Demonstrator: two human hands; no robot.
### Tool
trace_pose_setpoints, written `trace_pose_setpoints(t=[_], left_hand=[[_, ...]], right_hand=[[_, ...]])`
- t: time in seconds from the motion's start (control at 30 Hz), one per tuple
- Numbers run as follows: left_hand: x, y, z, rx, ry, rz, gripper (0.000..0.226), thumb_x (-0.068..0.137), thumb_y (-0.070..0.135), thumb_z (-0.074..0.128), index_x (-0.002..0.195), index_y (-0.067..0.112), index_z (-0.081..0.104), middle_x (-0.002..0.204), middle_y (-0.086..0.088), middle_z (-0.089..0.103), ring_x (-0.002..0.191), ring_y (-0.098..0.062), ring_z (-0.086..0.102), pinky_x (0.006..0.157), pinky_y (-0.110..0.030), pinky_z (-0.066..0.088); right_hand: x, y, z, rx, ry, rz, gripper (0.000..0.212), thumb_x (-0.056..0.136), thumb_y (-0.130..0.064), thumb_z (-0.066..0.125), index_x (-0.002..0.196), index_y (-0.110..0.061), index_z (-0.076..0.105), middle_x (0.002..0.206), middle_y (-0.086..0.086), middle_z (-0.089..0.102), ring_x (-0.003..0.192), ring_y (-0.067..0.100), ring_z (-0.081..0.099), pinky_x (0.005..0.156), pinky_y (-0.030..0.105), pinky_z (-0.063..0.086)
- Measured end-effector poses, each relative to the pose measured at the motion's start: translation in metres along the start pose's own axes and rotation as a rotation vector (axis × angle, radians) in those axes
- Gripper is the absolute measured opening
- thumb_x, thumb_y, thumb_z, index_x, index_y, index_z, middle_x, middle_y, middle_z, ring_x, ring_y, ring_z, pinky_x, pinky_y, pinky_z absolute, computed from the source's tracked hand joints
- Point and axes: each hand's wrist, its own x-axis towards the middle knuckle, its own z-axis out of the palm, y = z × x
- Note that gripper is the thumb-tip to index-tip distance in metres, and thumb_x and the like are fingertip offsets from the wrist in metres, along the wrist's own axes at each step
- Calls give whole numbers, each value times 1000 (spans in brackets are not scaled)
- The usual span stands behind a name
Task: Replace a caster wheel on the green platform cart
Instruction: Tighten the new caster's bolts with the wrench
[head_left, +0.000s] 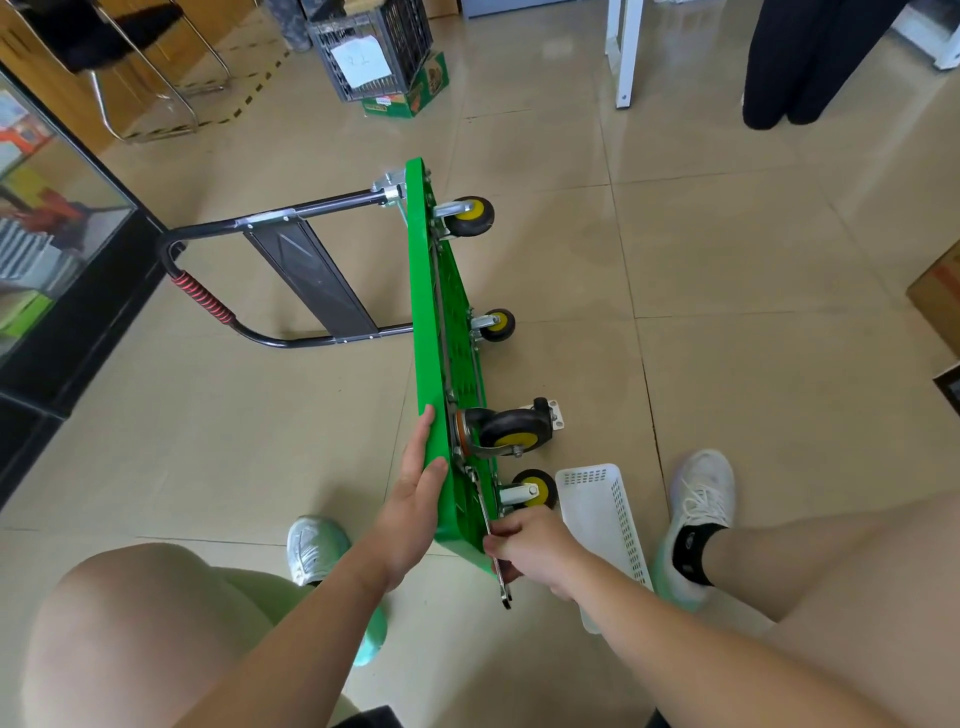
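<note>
**Colours and patterns logged**

Cart (431, 322) was bright green. Wheels (470, 215) had black tyres and yellow hubs. Handle (291, 213) was black, its grip (202, 299) banded red and black. Wrench (504, 590) was silver-grey. Basket (602, 514) was white, patterned with rows of small holes. Floor (727, 260) was glossy beige tile with dark grout lines. Shoes (701, 499) were white; sock (688, 551) was black.

far centre: black crate (400, 31) is set against green carton (423, 91) | far left: metal-legged chair (98, 36) is seen | far right: white table leg (626, 57) is seen | right edge: cardboard box (940, 306) is cropped
</note>
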Motion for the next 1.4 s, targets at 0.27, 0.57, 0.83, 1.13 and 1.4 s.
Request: trace_pose_setpoints(t=[0.27, 0.57, 0.83, 1.13, 1.4], left_hand=[[-1, 4, 3, 37, 29, 23, 56, 102, 42, 36, 149, 70, 21, 166, 19, 28, 153, -7, 30, 128, -43, 27], [-3, 6, 2, 79, 4, 8, 57, 115, 18, 29, 158, 54, 15, 162, 20, 27, 148, 0, 29, 108, -3, 26], [0, -1, -2, 70, 3, 37, 59, 105, 41, 34, 157, 60, 15, 167, 17, 26, 154, -4, 27, 130, -37, 20], [0, -1, -1, 45, -3, 23, 54, 113, 33, 34, 154, 64, 18, 163, 22, 29, 149, -1, 34, 119, -23, 35], [-2, 4, 1, 50, 22, 21, 52, 112, 32, 33, 151, 66, 20, 166, 20, 26, 153, -3, 28, 128, -41, 26]], right_hand=[[-1, -10, -1, 5, 22, 2, 13, 87, -24, 72, 75, -24, 77, 80, 2, 77, 85, 25, 75, 90, 42, 59], [-12, -54, 1, 334, 46, 140, 22, 84, -9, 78, 100, 3, 69, 80, 15, 76, 62, 26, 73, 63, 39, 62], [-25, -63, -14, 380, -86, 186, 20, 88, -7, 73, 104, 6, 69, 71, 12, 69, 50, 19, 62, 50, 28, 53], [-16, -4, -18, 158, 20, 79, 20, 92, -6, 69, 111, -2, 73, 87, 12, 73, 65, 24, 69, 68, 34, 62], [12, 15, -3, 69, 64, -39, 31, 88, -14, 75, 119, -17, 73, 103, -4, 75, 91, 11, 72, 88, 24, 56]])
